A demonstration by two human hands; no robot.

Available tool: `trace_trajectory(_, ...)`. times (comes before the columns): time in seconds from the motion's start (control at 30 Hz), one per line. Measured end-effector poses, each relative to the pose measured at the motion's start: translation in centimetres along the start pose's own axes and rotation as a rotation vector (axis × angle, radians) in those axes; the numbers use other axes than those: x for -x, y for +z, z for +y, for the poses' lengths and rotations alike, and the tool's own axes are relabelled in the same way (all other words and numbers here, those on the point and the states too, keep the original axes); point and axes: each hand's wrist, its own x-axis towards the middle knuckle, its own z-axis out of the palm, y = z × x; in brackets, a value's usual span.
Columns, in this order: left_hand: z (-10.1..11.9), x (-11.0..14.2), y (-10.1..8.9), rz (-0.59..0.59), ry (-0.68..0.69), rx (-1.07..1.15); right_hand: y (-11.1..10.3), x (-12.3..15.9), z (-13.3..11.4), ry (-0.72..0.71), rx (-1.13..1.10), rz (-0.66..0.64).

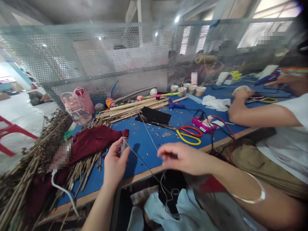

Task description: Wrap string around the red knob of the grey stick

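My left hand (115,165) is closed around a short grey-wrapped stick with a dark red cloth tip (125,133), held upright above the blue table. From it a strand of grey yarn (141,160) slants down to loose loops over my lap. My right hand (179,157) hovers past the table's front edge, fingers curled in a pinch on the yarn. Another length of that yarn runs from these fingers up toward the back of the table. Dark red cloth (92,141) lies left of my left hand. Scissors (190,134) with red and yellow handles lie beyond my right hand.
Dry twigs (36,160) are heaped at left beside a pink jug (83,104). Pale sticks (134,105), black cloth (156,115), a blue glue gun (176,105) and a purple power strip (204,125) with cables occupy the table. A co-worker's arm (262,117) rests at right.
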Motion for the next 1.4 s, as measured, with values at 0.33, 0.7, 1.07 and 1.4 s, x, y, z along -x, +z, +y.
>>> trace_trajectory(0.33, 0.0, -0.5, -0.4, 0.172, 0.185, -0.202, 3.0, -13.7, -1.1, 0.015, -0.719, -0.274)
trace_trajectory(0.7, 0.9, -1.0, -0.4, 0.175, -0.020, -0.082, 2.4, -14.8, 0.8, -0.259, -0.407, 0.061)
trace_trajectory(1.07, 1.0, -1.1, 0.3, 0.080, -0.129, 0.078, 1.7, -15.3, 3.2, -0.334, -0.412, -0.016)
trace_trajectory(1.4, 0.5, -1.2, 0.3, 0.000, -0.164, 0.262, 2.7, -15.9, 3.9, -0.297, -0.612, -0.029)
